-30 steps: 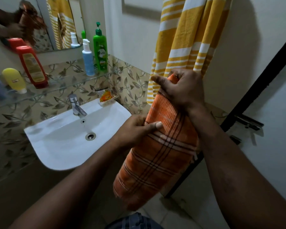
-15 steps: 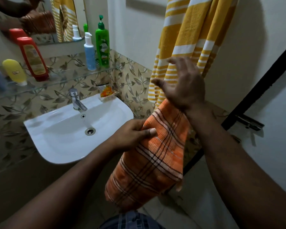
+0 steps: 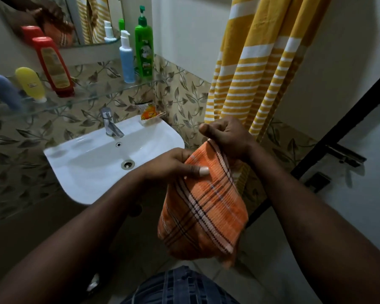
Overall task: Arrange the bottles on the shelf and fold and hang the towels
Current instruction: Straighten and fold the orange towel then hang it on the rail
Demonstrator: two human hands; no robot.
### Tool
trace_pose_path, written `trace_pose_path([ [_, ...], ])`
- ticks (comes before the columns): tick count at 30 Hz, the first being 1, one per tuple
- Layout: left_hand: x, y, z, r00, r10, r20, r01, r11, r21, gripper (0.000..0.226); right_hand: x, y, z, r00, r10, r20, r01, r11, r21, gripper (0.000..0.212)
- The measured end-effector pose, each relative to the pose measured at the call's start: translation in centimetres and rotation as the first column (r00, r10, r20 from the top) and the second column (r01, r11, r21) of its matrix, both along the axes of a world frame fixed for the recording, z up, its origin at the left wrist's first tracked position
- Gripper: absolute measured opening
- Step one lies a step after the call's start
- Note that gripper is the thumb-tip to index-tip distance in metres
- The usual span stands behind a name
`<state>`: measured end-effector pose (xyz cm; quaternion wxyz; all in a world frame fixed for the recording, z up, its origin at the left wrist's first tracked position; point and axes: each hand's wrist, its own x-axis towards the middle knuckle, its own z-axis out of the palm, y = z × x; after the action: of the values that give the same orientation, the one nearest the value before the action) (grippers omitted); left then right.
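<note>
One orange towel (image 3: 206, 205) (brown-and-white checks; folded) hangs bunched.

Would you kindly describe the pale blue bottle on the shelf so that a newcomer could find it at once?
Find the white sink; a glass shelf runs along the wall above it. At the shelf's right end two pump bottles stand upright side by side. The pale blue bottle is the left one, shorter than the green bottle beside it, with a white pump head.
</note>
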<state>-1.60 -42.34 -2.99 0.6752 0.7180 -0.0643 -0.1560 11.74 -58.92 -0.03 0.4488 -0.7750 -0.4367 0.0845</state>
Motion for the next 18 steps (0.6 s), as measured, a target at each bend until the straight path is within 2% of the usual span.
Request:
trace_pose_path([
  [2,-0.2,-0.2,-0.8,0.994,-0.062,-0.092,0.060,0.998,-0.019,0.028,0.3,0.5,1.2,0.967,0.009,0.255,0.016,0.995,-0.094,0.071],
  [4,-0.2,-0.7,-1.0,0.992,-0.036,-0.117,0.030,0.998,-0.050,0.033,0.5,1.4,1.5,0.872,-0.024,0.490,0.126,0.976,-0.175,0.070],
  [5,-0.1,-1.0,-1.1,0.994,-0.008,-0.108,0.000,0.998,-0.068,0.030,0.4,1.6,1.7,0.830,-0.070,0.553,0.196,0.965,-0.172,0.064],
  [7,-0.2,-1.4,-1.4,0.992,0.070,-0.104,-0.081,0.991,-0.108,0.007,0.1,1.0,1.7,0.811,-0.206,0.547,0.301,0.949,-0.089,0.050],
  [9,-0.3,-1.5,-2.4,0.979,0.148,-0.138,-0.171,0.970,-0.173,0.037,-1.0,-1.4,1.1,0.827,-0.434,0.357,0.430,0.898,0.096,0.048],
  [10,-0.5,-1.4,-2.9,0.974,0.167,-0.156,-0.198,0.957,-0.213,0.040,-1.5,-2.9,0.0,0.810,-0.557,0.184,0.527,0.828,0.191,0.049],
  [11,-0.6,-1.3,-3.2,0.965,0.193,-0.180,-0.230,0.948,-0.221,0.031,-2.3,-4.5,-1.5,0.761,-0.649,-0.014,0.634,0.739,0.227,0.053],
  [12,-0.7,-1.2,-3.4,0.954,0.230,-0.193,-0.273,0.931,-0.242,0.014,-3.4,-5.9,-3.0,0.699,-0.685,-0.205,0.715,0.671,0.195,0.062],
  [13,-0.7,-0.8,-3.6,0.942,0.269,-0.202,-0.318,0.909,-0.269,0.016,-4.4,-7.0,-4.5,0.651,-0.659,-0.376,0.739,0.663,0.117,0.075],
  [15,-0.8,-0.6,-3.9,0.918,0.310,-0.248,-0.379,0.873,-0.309,0.035,-6.5,-8.3,-7.5,0.570,-0.495,-0.656,0.636,0.771,-0.029,0.085],
  [16,-0.9,-0.7,-4.0,0.909,0.319,-0.269,-0.397,0.860,-0.321,0.042,-7.7,-8.5,-8.7,0.550,-0.393,-0.737,0.554,0.832,-0.031,0.077],
  [18,-0.9,-0.9,-4.5,0.907,0.318,-0.275,-0.402,0.849,-0.344,0.047,-9.9,-8.7,-10.1,0.528,-0.259,-0.809,0.482,0.876,0.034,0.046],
])
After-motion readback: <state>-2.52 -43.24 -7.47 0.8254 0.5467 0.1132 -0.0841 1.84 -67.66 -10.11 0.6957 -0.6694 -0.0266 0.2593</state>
